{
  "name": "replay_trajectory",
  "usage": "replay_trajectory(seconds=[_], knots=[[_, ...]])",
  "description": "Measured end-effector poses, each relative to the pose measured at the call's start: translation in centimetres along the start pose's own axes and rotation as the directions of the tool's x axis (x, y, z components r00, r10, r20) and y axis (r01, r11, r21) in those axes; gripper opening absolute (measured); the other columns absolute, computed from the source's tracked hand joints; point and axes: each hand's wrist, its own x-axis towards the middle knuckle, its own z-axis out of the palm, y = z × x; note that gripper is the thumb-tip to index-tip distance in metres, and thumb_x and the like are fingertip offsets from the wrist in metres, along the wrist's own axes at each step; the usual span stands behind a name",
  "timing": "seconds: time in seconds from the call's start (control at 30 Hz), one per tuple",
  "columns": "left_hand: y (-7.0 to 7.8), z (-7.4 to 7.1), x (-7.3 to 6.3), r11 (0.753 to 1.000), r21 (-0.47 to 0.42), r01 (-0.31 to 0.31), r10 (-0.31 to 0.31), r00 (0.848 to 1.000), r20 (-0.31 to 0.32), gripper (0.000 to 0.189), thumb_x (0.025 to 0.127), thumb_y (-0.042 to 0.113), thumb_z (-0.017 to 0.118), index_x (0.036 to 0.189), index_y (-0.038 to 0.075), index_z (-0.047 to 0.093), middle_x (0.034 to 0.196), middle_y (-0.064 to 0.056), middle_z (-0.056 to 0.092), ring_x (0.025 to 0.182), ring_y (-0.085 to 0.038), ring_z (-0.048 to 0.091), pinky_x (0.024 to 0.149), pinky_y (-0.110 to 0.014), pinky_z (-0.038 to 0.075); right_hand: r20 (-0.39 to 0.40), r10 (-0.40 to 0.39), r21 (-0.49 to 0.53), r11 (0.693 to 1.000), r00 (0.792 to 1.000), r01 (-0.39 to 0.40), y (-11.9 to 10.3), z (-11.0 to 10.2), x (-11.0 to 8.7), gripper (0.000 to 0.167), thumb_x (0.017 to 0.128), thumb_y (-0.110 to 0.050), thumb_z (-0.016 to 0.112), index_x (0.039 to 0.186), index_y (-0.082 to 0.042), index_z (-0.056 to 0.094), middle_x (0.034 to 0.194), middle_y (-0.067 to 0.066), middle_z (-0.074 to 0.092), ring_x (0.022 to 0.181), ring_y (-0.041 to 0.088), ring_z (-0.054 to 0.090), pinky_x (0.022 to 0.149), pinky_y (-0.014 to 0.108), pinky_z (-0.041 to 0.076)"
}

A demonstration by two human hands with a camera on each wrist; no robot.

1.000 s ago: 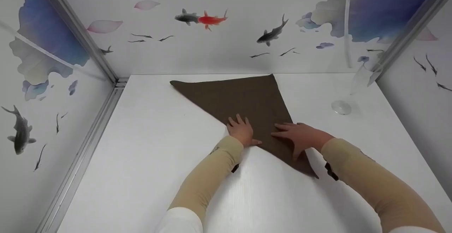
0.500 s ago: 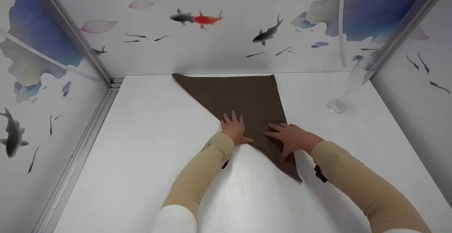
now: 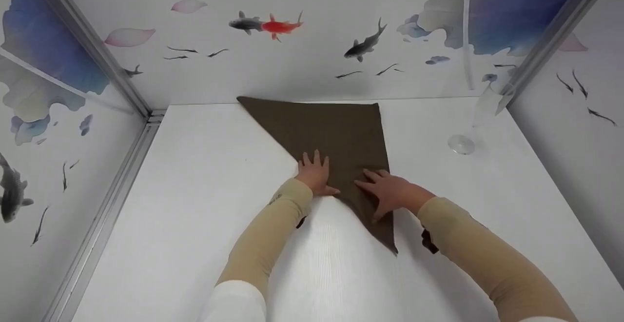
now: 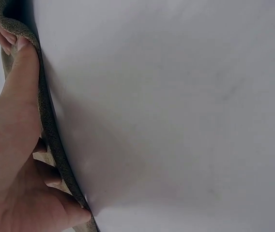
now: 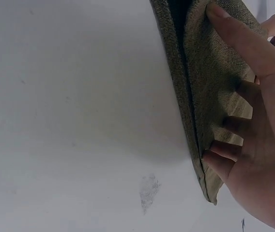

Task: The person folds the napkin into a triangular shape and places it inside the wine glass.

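A brown cloth (image 3: pixel 336 124), folded into a triangle, lies on the white table with its far edge along the back wall. My left hand (image 3: pixel 314 173) rests spread on the middle of its slanting long edge, thumb out toward the right. Further right, my right hand (image 3: pixel 392 192) presses on the cloth near its right edge, above the narrow corner that points toward me. The right wrist view shows layered edges of the folded cloth (image 5: pixel 215 92) under the fingertips. In the left wrist view, the fingers and thumb lie along the cloth's dark edge (image 4: pixel 55 140).
A clear stemmed glass (image 3: pixel 461 144) stands at the back right of the white table (image 3: pixel 204 190). White panels printed with fish and petals close off the back (image 3: pixel 312 68) and both sides, with metal rails (image 3: pixel 129 161) at the corners.
The cloth has turned clockwise: its far-left corner has gone toward the back wall and its near corner leftward. Both hands have shifted slightly left with it. The view has also drifted a little.
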Motion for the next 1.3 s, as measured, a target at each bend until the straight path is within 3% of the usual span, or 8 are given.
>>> replay_trajectory(seconds=[0.2,0.57,1.03,1.3], knots=[[-0.8,-0.1,0.1,1.0,-0.002,-0.027,0.027,1.0,0.0,0.103,0.084,0.068,0.059,0.154,0.003,0.021,0.156,-0.028,0.015,0.139,-0.052,0.019,0.11,-0.055,0.028,-0.018,0.009,0.024,1.0,1.0,-0.008,-0.5,0.3,0.3,0.107,0.073,-0.055,0.08,0.156,-0.019,0.023,0.16,0.016,0.013,0.14,0.041,0.019,0.102,0.052,0.04],[-2.5,-0.1,0.8,0.997,0.041,-0.07,0.069,0.997,0.037,0.104,0.084,0.071,0.055,0.156,0.007,0.016,0.158,-0.025,0.009,0.141,-0.051,0.013,0.112,-0.054,0.024,-0.101,-0.004,0.071,0.997,0.995,0.011,-1.6,0.4,0.0,0.116,0.069,-0.06,0.081,0.153,-0.003,0.025,0.16,0.019,0.014,0.14,0.039,0.022,0.108,0.051,0.031],[-4.9,-0.2,0.3,0.996,0.026,-0.083,0.082,0.996,0.034,0.1,0.082,0.065,0.064,0.157,0.016,0.019,0.161,-0.014,0.012,0.144,-0.041,0.015,0.113,-0.047,0.025,-0.089,0.038,0.033,0.999,0.995,-0.035,-4.4,0.9,1.2,0.114,0.071,-0.069,0.073,0.154,-0.006,0.027,0.159,0.019,0.015,0.138,0.039,0.024,0.109,0.054,0.028],[-5.2,-0.5,0.1,0.995,0.059,-0.078,0.078,0.997,0.001,0.1,0.081,0.059,0.07,0.156,0.013,0.023,0.159,-0.014,0.02,0.142,-0.039,0.024,0.112,-0.05,0.026,-0.107,0.072,-0.004,0.997,0.992,-0.073,-5.8,1.0,1.8,0.113,0.072,-0.073,0.068,0.153,-0.006,0.029,0.158,0.019,0.019,0.136,0.038,0.028,0.108,0.053,0.03]])
